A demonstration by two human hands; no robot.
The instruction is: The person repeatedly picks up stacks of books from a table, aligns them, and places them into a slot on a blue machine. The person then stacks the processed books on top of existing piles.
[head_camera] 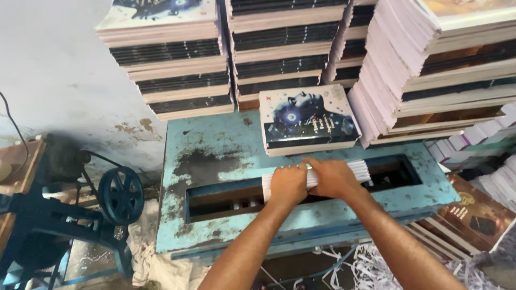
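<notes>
Both hands clamped on a book block, mid-frame.
Left hand (288,184) and right hand (332,178) grip the white, stiff paper block (314,178) over the blue metal table's (215,134) slot; probably weighty, best held across its spine.

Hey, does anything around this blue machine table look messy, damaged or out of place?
Yes. The blue metal table is worn, with a dark grimy stain left of the slot. Shredded white paper trimmings litter the floor below. The tall right-hand stack of white books leans and fans out unevenly. The wall's paint is flaking.
</notes>
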